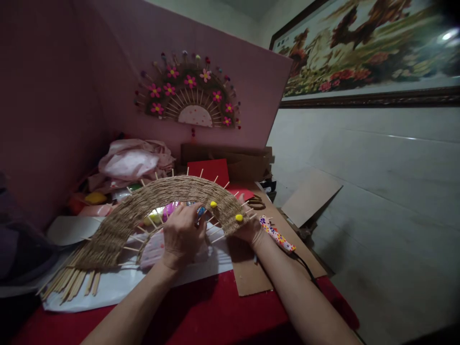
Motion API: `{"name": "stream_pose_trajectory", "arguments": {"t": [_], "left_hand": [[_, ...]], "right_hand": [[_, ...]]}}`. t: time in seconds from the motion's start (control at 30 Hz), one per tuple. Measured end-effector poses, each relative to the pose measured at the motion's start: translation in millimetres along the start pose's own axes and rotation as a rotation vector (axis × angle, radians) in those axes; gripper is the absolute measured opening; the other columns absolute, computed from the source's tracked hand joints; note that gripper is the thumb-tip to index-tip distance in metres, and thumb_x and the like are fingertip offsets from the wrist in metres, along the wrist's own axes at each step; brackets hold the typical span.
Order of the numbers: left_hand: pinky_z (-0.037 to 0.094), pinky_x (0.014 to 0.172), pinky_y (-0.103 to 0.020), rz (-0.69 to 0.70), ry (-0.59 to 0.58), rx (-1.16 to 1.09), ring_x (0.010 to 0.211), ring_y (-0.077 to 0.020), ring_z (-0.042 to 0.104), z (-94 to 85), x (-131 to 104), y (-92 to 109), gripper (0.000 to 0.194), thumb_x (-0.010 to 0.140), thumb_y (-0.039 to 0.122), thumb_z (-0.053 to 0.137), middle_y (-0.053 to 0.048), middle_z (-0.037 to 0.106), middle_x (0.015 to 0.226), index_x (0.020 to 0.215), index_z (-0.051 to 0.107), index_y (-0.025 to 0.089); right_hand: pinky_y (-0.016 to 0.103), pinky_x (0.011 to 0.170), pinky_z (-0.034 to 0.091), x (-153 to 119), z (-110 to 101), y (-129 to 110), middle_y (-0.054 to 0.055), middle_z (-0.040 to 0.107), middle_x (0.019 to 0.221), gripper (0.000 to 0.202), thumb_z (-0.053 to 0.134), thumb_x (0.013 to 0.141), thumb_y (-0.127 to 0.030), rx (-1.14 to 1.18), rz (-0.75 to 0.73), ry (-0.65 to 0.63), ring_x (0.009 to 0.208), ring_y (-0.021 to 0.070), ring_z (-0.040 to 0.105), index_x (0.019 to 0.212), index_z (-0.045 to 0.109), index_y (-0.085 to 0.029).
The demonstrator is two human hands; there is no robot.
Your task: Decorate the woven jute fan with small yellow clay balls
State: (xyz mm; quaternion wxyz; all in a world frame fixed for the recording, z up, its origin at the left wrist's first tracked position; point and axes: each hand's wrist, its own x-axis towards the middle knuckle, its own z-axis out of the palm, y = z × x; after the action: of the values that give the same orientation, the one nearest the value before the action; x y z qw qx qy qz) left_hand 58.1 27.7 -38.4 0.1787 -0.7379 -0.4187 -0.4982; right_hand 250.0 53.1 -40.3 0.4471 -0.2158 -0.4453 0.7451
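Observation:
A half-ring fan (pixel 143 203) woven from brown cord over thin wooden sticks stands tilted in front of me. Two yellow beads or blobs (pixel 239 217) sit on its right part. My right hand (pixel 251 232) grips the fan's right end from behind, with most of its fingers hidden by the weave. Below the inner edge, my left hand (pixel 183 235) has its fingers curled together near the sticks; what they hold, if anything, cannot be made out. Under the fan lie a pale pink piece (pixel 153 254) and small coloured packets (pixel 170 209).
Loose sticks (pixel 75 282) lie on a white sheet (pixel 108 292) at left. Scissors (pixel 257 203), a flower-patterned corded tool (pixel 276 235), cardboard (pixel 251 278) and red paper (pixel 212 170) are at right. A finished flowered fan (pixel 190 91) hangs behind.

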Motion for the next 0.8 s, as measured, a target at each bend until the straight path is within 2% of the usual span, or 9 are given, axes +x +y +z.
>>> {"name": "stream_pose_trajectory", "arguments": {"t": [0.17, 0.27, 0.37, 0.43, 0.63, 0.8], "left_hand": [[0.042, 0.065, -0.028, -0.014, -0.041, 0.031, 0.073, -0.0171, 0.053, 0.2, -0.3, 0.3, 0.014, 0.083, 0.025, 0.054, -0.006, 0.058, 0.079, 0.084, 0.065, 0.016], [0.040, 0.061, -0.027, 0.002, -0.034, 0.115, 0.071, -0.0163, 0.051, -0.9, -0.4, 0.9, 0.019, 0.085, 0.025, 0.052, -0.006, 0.056, 0.080, 0.094, 0.067, 0.019], [0.037, 0.059, -0.027, 0.091, -0.031, 0.182, 0.070, -0.0167, 0.049, -2.8, -0.2, 0.7, 0.029, 0.084, 0.022, 0.052, -0.005, 0.055, 0.078, 0.110, 0.064, 0.024], [0.036, 0.059, -0.028, 0.136, -0.041, 0.188, 0.070, -0.0171, 0.048, -3.7, -0.3, 0.2, 0.033, 0.083, 0.021, 0.052, -0.006, 0.055, 0.080, 0.114, 0.063, 0.025], [0.036, 0.061, -0.030, 0.152, -0.078, 0.212, 0.071, -0.0183, 0.047, -3.5, -1.2, -0.8, 0.036, 0.081, 0.020, 0.052, -0.006, 0.055, 0.079, 0.116, 0.062, 0.026], [0.035, 0.061, -0.030, 0.167, -0.093, 0.238, 0.071, -0.0186, 0.046, -3.7, -0.6, -0.6, 0.034, 0.084, 0.021, 0.050, -0.007, 0.055, 0.078, 0.115, 0.063, 0.026]], "right_hand": [[0.048, 0.097, 0.040, 2.3, 7.8, 11.2, 0.007, 0.068, 0.103, 0.040, 0.030, 0.092, -0.043, 0.217, 0.044, -0.033, 0.103, 0.0201, 0.059, 0.108, 0.059, -0.020], [0.045, 0.097, 0.040, 3.0, 9.4, 11.0, 0.006, 0.068, 0.102, 0.038, 0.031, 0.092, -0.043, 0.284, 0.033, -0.023, 0.100, 0.0191, 0.060, 0.105, 0.060, -0.020], [0.044, 0.093, 0.044, 2.7, 13.2, 7.8, 0.008, 0.069, 0.099, 0.044, 0.029, 0.092, -0.047, 0.267, 0.065, 0.004, 0.096, 0.0199, 0.062, 0.103, 0.060, -0.017], [0.044, 0.089, 0.046, 2.1, 16.2, 5.4, 0.008, 0.069, 0.096, 0.046, 0.028, 0.092, -0.048, 0.254, 0.078, 0.016, 0.092, 0.0201, 0.063, 0.101, 0.060, -0.017], [0.041, 0.081, 0.050, 1.4, 18.0, 4.7, 0.007, 0.070, 0.091, 0.043, 0.030, 0.091, -0.046, 0.202, 0.043, 0.040, 0.087, 0.0203, 0.064, 0.098, 0.062, -0.018], [0.042, 0.085, 0.049, 2.6, 19.6, 5.5, 0.007, 0.070, 0.090, 0.039, 0.031, 0.092, -0.042, 0.199, -0.007, 0.037, 0.091, 0.0216, 0.063, 0.099, 0.062, -0.019]]}}
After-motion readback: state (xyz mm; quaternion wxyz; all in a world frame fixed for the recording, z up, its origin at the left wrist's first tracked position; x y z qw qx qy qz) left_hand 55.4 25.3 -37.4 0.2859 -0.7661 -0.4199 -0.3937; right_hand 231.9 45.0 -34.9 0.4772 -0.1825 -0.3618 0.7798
